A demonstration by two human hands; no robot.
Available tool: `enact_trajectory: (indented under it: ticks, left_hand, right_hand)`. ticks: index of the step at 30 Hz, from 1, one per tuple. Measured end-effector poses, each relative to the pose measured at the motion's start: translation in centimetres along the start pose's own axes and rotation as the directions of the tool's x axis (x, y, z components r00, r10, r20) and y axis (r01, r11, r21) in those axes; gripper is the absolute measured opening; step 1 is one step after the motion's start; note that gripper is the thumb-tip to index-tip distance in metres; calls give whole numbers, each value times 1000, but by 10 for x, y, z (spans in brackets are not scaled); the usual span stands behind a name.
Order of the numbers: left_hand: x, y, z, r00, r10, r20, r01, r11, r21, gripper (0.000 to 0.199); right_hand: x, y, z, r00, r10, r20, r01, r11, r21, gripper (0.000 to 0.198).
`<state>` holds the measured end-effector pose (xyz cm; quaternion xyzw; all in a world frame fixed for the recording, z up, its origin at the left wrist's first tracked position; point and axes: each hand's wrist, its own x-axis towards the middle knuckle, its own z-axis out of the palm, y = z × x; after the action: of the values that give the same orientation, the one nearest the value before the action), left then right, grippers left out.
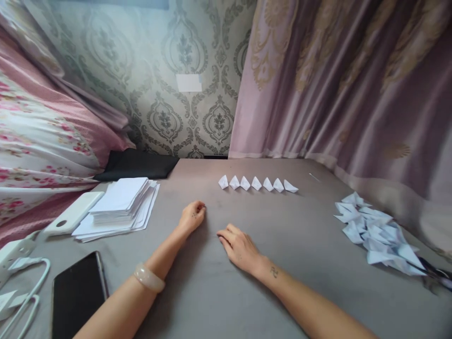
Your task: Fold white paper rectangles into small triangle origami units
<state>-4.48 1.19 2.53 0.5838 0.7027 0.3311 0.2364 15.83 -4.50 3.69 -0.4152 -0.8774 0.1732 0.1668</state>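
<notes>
My left hand (192, 216) rests on the grey tabletop with its fingers curled in; nothing shows in it. A pale bangle (149, 278) circles that wrist. Lower and to the right, my right hand (238, 247) lies on the table, fingers bent together, also with no object visible. The two hands are apart, a short gap between them. Beyond them stands a row of several small folded white paper pieces (256, 183), pointed at the top. Left of my left hand is a stack of white paper sheets (120, 197), the smaller ones on top.
A heap of folded paper pieces (374, 230) lies at right, beside dark-handled scissors (436, 275). At left are a black phone (79, 296), a white power bank (72, 214) and a white power strip (14, 256) with cables. A black cloth (141, 165) lies at the back left.
</notes>
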Motion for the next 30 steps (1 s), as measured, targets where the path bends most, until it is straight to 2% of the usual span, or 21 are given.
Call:
enact_trajectory:
  ticks: [3, 5, 7, 10, 13, 15, 18, 21, 24, 27, 30]
  left_hand:
    - [4, 0, -36, 999, 6, 54, -6, 1000, 7, 28]
    - [6, -3, -73, 1000, 8, -24, -6, 997, 73, 33]
    - [4, -10, -112, 967, 64, -246, 36, 925, 379, 37]
    - [-2, -29, -162, 937, 39, -348, 146, 859, 490, 45]
    - [-8, -55, -190, 919, 22, -393, 271, 688, 673, 52]
    - [-8, -72, -198, 927, -22, -374, 300, 641, 707, 59]
    - [-4, -88, -199, 944, -127, -306, 315, 630, 710, 72]
    - [0, -96, -195, 958, -208, -200, 287, 625, 726, 77]
    - [1, -99, -191, 969, -202, -144, 238, 601, 763, 76]
    - [3, -99, -190, 967, -201, -153, 244, 583, 775, 74]
    - [8, -102, -195, 961, -221, -163, 267, 608, 748, 72]
  right_hand:
    - [-4, 2, 0, 999, 26, -24, -25, 999, 45, 27]
    - [-4, 3, 0, 999, 35, -21, -34, 998, 62, 27]
    - [-4, 4, 0, 999, 39, -17, -38, 997, 73, 27]
    - [-5, 4, 0, 999, 45, -12, -44, 995, 86, 28]
    - [-4, 5, 1, 999, 48, -13, -47, 995, 93, 28]
    - [-4, 6, 2, 999, 43, -18, -41, 995, 92, 27]
    - [-5, 7, 3, 999, 34, -25, -32, 996, 81, 27]
    - [-5, 7, 3, 999, 32, -25, -30, 997, 73, 26]
    - [-6, 7, 3, 999, 35, -26, -33, 997, 73, 26]
    - [-6, 7, 3, 999, 40, -27, -38, 996, 75, 25]
    - [-6, 7, 3, 999, 40, -25, -38, 996, 79, 25]
